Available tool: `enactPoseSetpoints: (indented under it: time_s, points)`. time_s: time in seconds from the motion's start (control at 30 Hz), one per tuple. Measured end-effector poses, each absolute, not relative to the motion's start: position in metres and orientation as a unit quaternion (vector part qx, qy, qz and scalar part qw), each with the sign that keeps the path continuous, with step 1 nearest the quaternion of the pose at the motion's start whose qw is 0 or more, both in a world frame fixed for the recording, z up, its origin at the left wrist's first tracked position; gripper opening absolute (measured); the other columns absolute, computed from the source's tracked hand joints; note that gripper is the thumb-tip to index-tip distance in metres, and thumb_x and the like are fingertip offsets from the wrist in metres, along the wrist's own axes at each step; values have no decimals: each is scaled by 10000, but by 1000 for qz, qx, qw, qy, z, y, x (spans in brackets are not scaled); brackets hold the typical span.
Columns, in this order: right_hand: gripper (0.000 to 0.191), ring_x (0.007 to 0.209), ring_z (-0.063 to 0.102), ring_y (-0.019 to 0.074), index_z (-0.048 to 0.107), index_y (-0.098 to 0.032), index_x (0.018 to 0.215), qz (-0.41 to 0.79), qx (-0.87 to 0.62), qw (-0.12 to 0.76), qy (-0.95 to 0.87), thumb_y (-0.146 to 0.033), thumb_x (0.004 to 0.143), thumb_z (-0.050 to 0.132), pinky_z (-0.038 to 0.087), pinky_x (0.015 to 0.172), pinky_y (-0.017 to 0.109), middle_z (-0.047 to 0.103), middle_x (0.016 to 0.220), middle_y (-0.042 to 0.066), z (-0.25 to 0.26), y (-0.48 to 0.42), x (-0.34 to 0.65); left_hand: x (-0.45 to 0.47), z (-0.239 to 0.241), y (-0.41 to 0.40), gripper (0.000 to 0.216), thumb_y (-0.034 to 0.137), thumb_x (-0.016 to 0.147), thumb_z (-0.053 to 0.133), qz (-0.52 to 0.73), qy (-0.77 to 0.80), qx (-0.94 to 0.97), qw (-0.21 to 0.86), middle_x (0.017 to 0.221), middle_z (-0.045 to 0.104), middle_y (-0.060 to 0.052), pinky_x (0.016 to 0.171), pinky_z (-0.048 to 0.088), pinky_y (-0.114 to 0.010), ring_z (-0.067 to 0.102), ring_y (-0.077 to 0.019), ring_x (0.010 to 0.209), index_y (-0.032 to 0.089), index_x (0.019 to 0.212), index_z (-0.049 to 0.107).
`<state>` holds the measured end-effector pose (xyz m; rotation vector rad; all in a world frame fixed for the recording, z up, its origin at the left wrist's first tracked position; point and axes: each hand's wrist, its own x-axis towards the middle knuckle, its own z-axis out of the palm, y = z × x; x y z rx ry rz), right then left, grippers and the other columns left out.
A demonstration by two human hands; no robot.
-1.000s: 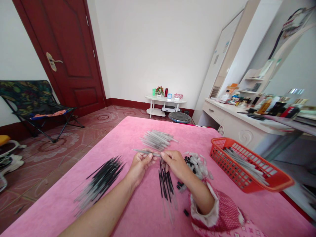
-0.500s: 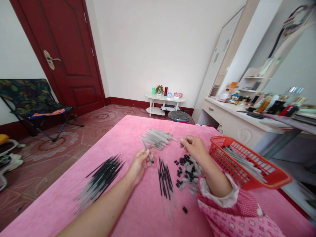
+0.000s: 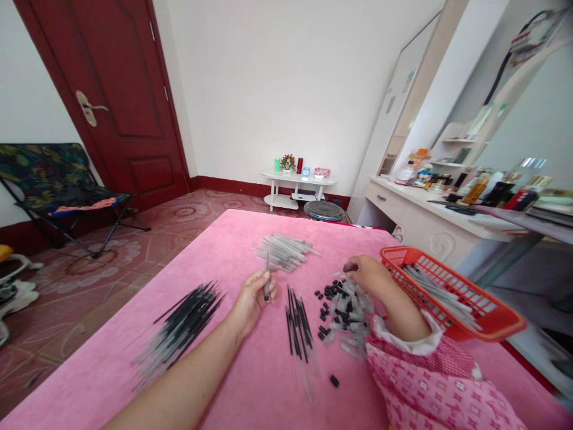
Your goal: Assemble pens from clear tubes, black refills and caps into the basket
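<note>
My left hand (image 3: 253, 295) is closed around a pen (image 3: 267, 283) with a grey barrel and a dark lower end, held nearly upright. My right hand (image 3: 367, 272) is at the far edge of a pile of clear pen caps (image 3: 356, 325) and small black plugs (image 3: 331, 292). Its fingers are curled together, and what they hold, if anything, is hidden. Between the hands lie several black-and-clear pen refills (image 3: 299, 325). Beyond my left hand is a heap of pale pen barrels (image 3: 289, 251). A larger bundle of refills (image 3: 183, 328) lies left of my left forearm.
A pink cloth (image 3: 250, 376) covers the table. On its right side stands an orange basket (image 3: 501, 325) containing grey pens (image 3: 443, 295). One loose black plug (image 3: 334, 380) lies near the front. Past the basket is a white dressing table (image 3: 421, 209) crowded with bottles.
My right hand has moved right and toward the caps, away from the barrel heap. In my left hand the pen has turned from slanting to nearly upright.
</note>
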<state>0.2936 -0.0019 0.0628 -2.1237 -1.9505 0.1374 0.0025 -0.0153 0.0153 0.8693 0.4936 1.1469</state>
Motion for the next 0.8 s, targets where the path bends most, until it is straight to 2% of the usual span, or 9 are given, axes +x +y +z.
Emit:
enactPoseSetpoints:
  time_s: [0.13,0.27,0.5,0.67,0.8]
  points:
    - [290,886,590,193,708,-211,910,7,-711,155,-686,-136,716,507,395,739,264,658,942,86,50,0,284,3,15,-15,316,336,787,566,517,229,397,723,563,372,51,467,288,-210,373,-65,468,109,1007,577]
    - [297,963,547,207,708,-220,905,-19,-703,136,-698,-115,725,497,382,785,267,621,967,89,37,1,276,4,14,-15,325,346,781,571,516,235,403,718,565,385,47,463,284,-209,364,-63,465,103,998,581]
    - [293,934,543,209,708,-200,894,-27,-713,135,-687,-90,704,514,381,765,267,624,927,96,24,5,278,7,17,-18,346,386,756,588,498,262,441,700,525,369,56,430,243,-204,332,-58,428,104,955,605]
    - [179,884,551,202,702,-197,839,-32,-723,140,-675,-181,723,567,381,732,266,624,878,86,23,5,277,8,14,-22,365,385,765,578,482,270,482,680,518,377,51,440,223,-208,318,-57,432,104,994,620]
    - [159,889,559,202,672,-165,826,-47,-712,202,-671,-202,753,537,383,756,276,639,879,97,29,3,274,8,12,-23,369,370,781,565,472,275,511,664,518,361,47,456,210,-223,312,-65,450,96,1019,631]
